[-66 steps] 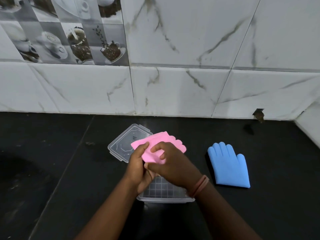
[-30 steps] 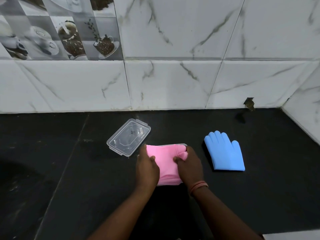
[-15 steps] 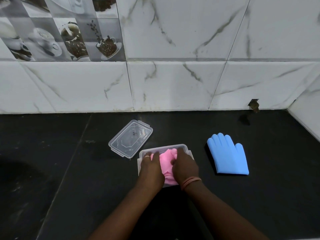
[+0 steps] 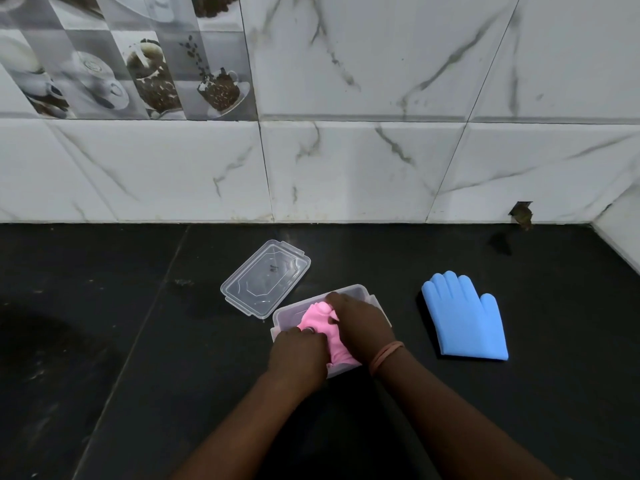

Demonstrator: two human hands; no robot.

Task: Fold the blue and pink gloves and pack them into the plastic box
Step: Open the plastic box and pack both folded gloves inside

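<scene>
The clear plastic box [image 4: 284,315] stands on the black counter just in front of me. A folded pink glove [image 4: 320,323] lies bunched inside it. My left hand [image 4: 299,353] presses on the glove's near left part, fingers curled onto it. My right hand [image 4: 362,327] covers the glove's right side and pushes it down into the box. Much of the glove and the box's right half are hidden under my hands. The blue glove [image 4: 465,318] lies flat and unfolded on the counter to the right of the box, fingers pointing away from me.
The box's clear lid [image 4: 265,277] lies upside down on the counter, behind and left of the box. A white marble-tiled wall [image 4: 346,168] runs along the back, and a side wall closes the far right corner.
The pink glove went from being folded in the air above the box to lying inside it. Both hands have pushed it deeper, and it is now more crumpled.
</scene>
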